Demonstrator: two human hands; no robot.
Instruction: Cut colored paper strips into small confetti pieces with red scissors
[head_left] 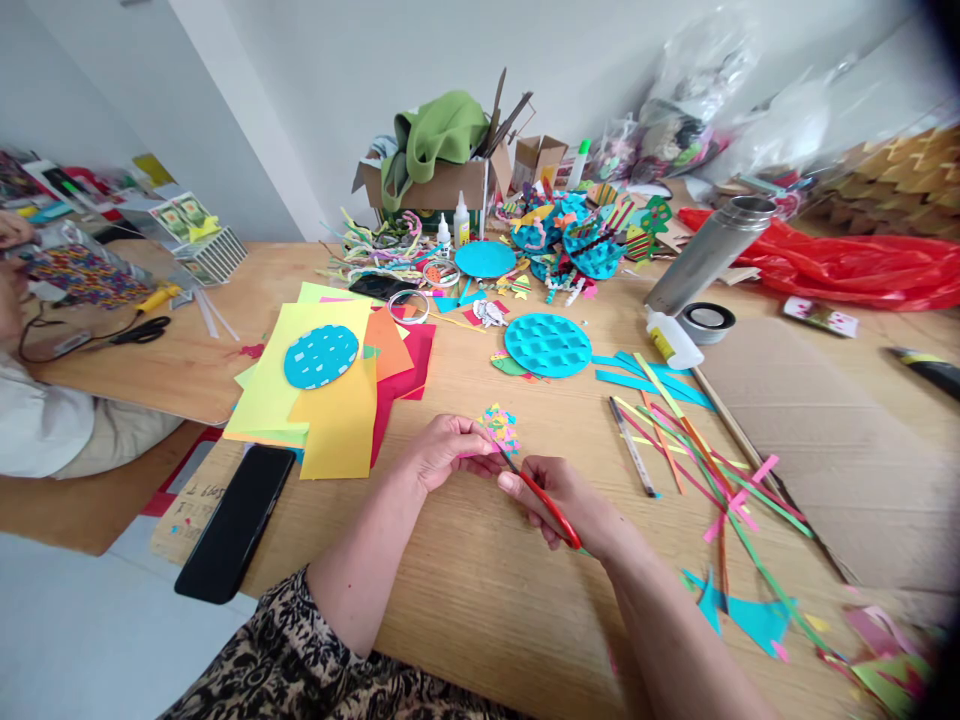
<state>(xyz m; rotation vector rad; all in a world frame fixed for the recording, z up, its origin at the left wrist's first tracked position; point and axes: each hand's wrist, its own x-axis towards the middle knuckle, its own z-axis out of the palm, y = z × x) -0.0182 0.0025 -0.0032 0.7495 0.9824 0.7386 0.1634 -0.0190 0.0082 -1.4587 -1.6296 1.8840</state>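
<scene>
My right hand (555, 500) grips a pair of scissors (551, 508) with red handles, blades pointing up and left. Close to the blade tips, my left hand (457, 450) is pinched; whatever its fingertips hold is too small to make out. Just beyond both hands lies a little pile of cut paper bits (501, 425) in pink, yellow, green and blue. Farther back rests a blue disc (547, 345) covered with raised blue pieces. A blue disc with pale patches (321, 357) lies on yellow paper (337, 435) to the left.
Coloured paper strips (724, 485) and a pen (632, 447) lie at right, near cardboard (832, 450). A steel flask (709, 255) and glue bottle (673, 338) stand behind. A black phone (236, 522) lies at left. Another person's sleeve (37, 420) shows at far left.
</scene>
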